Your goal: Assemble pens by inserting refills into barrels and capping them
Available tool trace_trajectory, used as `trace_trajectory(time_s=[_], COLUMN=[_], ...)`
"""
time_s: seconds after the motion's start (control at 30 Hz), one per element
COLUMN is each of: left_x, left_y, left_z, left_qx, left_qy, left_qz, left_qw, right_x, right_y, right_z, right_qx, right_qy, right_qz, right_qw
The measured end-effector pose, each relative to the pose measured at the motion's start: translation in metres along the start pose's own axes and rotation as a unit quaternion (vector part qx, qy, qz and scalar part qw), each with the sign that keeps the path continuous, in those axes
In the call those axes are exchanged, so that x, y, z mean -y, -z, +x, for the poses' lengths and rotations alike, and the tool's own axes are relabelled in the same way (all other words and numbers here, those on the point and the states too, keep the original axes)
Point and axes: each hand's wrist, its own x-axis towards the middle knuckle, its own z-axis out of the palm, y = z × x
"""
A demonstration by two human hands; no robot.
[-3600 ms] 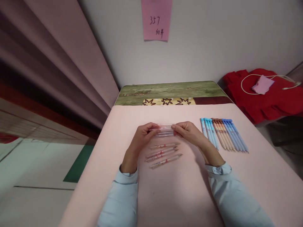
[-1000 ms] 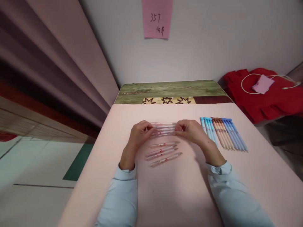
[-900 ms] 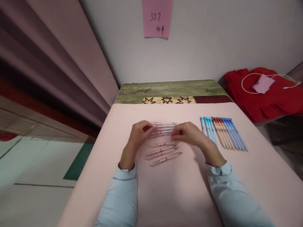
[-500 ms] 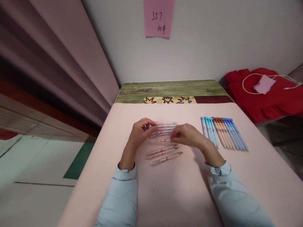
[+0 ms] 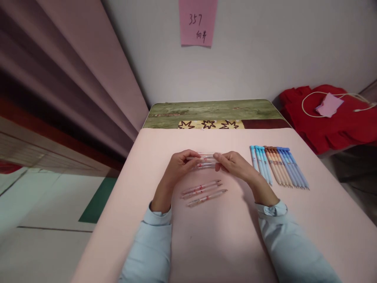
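Observation:
Several clear-barrelled pens with red prints (image 5: 207, 160) lie side by side between my hands at the middle of the table. My left hand (image 5: 183, 165) has its thumb and fingers closed on their left ends. The right ends are pinched by my right hand (image 5: 234, 163), which covers the tips. Closer to me, a few loose pens of the same kind (image 5: 207, 197) rest at a slant on the pale pink table cover (image 5: 218, 239). Whether the held pens touch the cover cannot be made out.
Right of my right hand lies a row of light blue pens (image 5: 261, 165), brown-capped pens (image 5: 278, 167) and darker blue pens (image 5: 294, 169). A green patterned board (image 5: 212, 108) is at the back. Red cloth (image 5: 315, 129) with a white cable (image 5: 306, 112) sits beyond the right edge.
The pen that lay nearer me, just below the group, is now up against the others. Both hands have closed in on the pens' ends. The slanted loose pens have barely moved.

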Motion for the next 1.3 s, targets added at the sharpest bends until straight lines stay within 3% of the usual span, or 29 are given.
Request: trace_trajectory(time_s=[0.3, 0.5, 0.67, 0.83, 1.0, 1.17, 1.3], left_x=[0.003, 0.003, 0.002, 0.002, -0.001, 0.000, 0.003], left_y=[0.005, 0.005, 0.007, 0.008, 0.007, 0.007, 0.009], left_z=[0.002, 0.002, 0.002, 0.001, 0.001, 0.002, 0.002], left_qx=[-0.006, 0.003, 0.004, 0.012, 0.006, 0.021, 0.026], left_qy=[-0.013, -0.004, 0.002, 0.008, 0.013, 0.010, 0.015], left_qz=[0.053, 0.038, 0.041, 0.023, 0.019, 0.021, 0.021], left_qw=[0.998, 0.999, 0.999, 1.000, 1.000, 0.999, 0.999], right_x=[-0.008, -0.006, -0.009, -0.010, -0.011, -0.010, -0.010], right_y=[0.000, 0.003, 0.003, 0.001, 0.003, 0.003, 0.004], right_z=[0.002, 0.000, 0.001, 0.002, 0.002, 0.000, 0.000], right_qx=[-0.065, -0.051, -0.053, -0.013, -0.054, -0.009, -0.015], right_qy=[0.070, -0.010, 0.066, -0.011, 0.060, 0.005, 0.030], right_qz=[0.036, 0.012, 0.035, 0.031, 0.040, 0.022, 0.058], right_qw=[0.995, 0.999, 0.996, 0.999, 0.996, 1.000, 0.998])
